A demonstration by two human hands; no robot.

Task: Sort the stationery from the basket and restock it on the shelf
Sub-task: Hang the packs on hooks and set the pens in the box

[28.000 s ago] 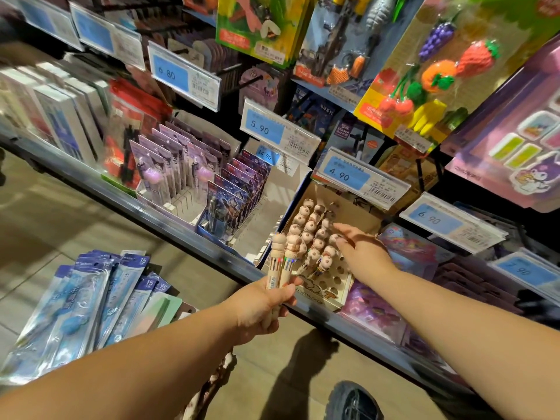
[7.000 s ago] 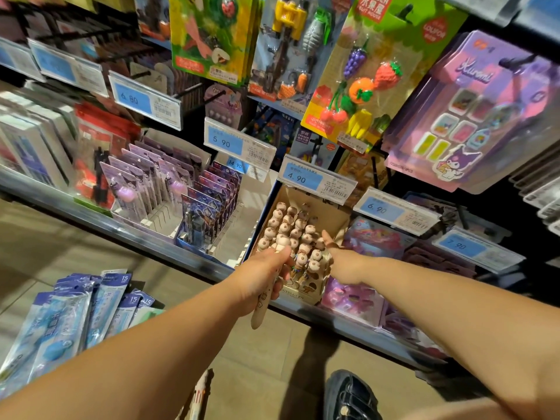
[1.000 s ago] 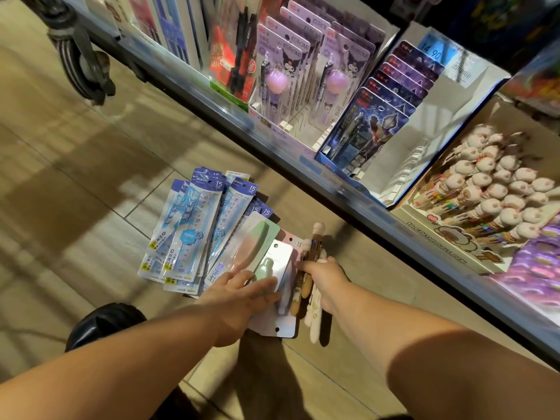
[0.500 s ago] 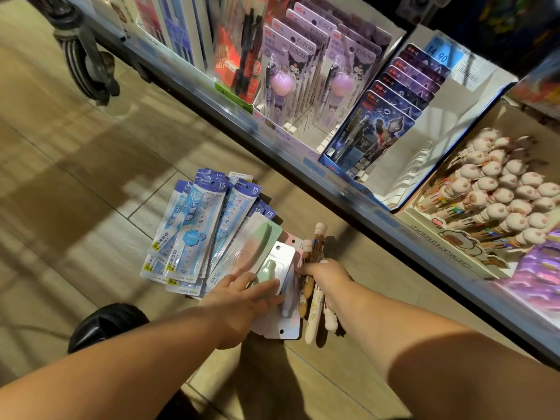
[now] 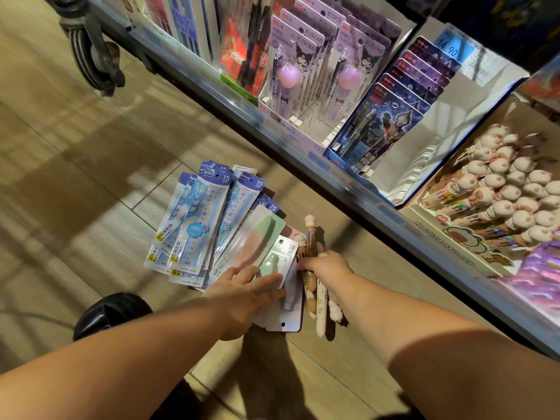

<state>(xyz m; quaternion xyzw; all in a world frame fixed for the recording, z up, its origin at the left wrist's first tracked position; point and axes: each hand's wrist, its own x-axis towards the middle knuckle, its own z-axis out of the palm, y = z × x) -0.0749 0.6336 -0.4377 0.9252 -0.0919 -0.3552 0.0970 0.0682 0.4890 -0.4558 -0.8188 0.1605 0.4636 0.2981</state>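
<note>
At the far left a dark wheel (image 5: 97,53) stands on the tiled floor, cut off by the top edge, and near the bottom left sits a black shoe (image 5: 112,313). Right of it a fan of blue ruler packs (image 5: 194,228) spreads out, overlapped on its right side by a green and pink pack (image 5: 257,234) and a white card (image 5: 288,313); what carries this pile cannot be made out, since no basket rim shows. The left hand (image 5: 242,286) lies flat on the white card and the pastel pack, its grip apart with the fingers straight. Just beside it the right hand (image 5: 327,266) has its grip clamped on a bunch of pens (image 5: 311,234), one brown pen with a plush top sticking out on the far side and pale barrels hanging out on the near side. Behind runs the shelf (image 5: 291,150), slanting from far left to near right. On it, from the left, stand a red pack (image 5: 242,50), then a white tray (image 5: 285,116) holding upright purple pen cards (image 5: 306,53), then a blue and white box (image 5: 485,95) with a row of dark pen cards (image 5: 391,125) in its left half and a price tag (image 5: 451,50) reading 14.90 at its back. Further right a cardboard box (image 5: 454,237) is packed with plush-topped pens (image 5: 509,195), cut off by the right edge. Nearest the right edge lie purple packs (image 5: 539,277), too blurred to read. How many pens the right hand holds is hidden by its fingers.
</note>
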